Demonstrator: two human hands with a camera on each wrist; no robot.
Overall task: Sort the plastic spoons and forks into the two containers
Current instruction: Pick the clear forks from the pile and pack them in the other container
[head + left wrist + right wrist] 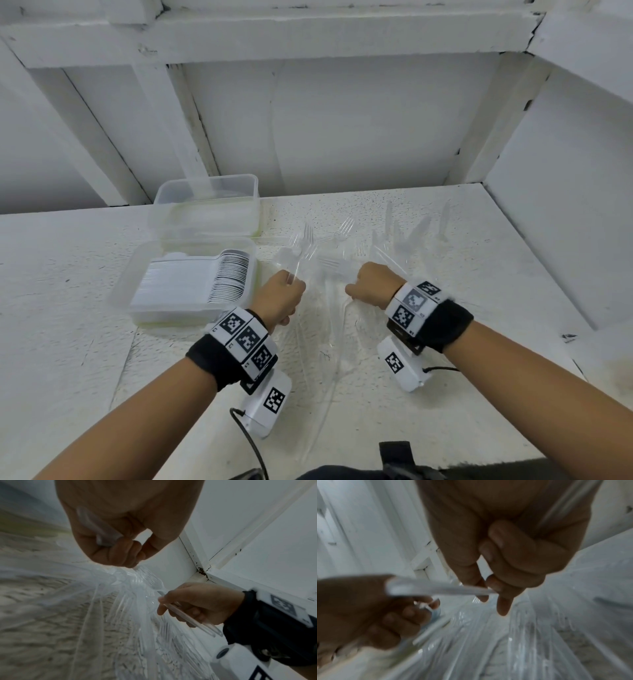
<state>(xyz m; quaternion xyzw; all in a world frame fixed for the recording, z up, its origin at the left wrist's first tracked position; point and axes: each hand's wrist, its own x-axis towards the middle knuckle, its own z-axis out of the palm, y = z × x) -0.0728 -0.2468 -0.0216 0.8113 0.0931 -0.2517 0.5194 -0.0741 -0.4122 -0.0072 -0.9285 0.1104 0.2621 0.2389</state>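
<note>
At centre frame, the left hand curls its fingers around clear forks; the right hand pinches one clear handle over the surface.

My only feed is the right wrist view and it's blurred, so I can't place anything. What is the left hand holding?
Observer: The left hand grips clear forks, tines pointing away from the person.
Operator: Where are the containers?
Observer: Both stand on the table's left side. The near container holds a neat stack of white cutlery.
Operator: What has my right hand got?
Observer: The left wrist view shows the right hand curled round a clear handle. I cannot tell whether it is a fork or a spoon.
</note>
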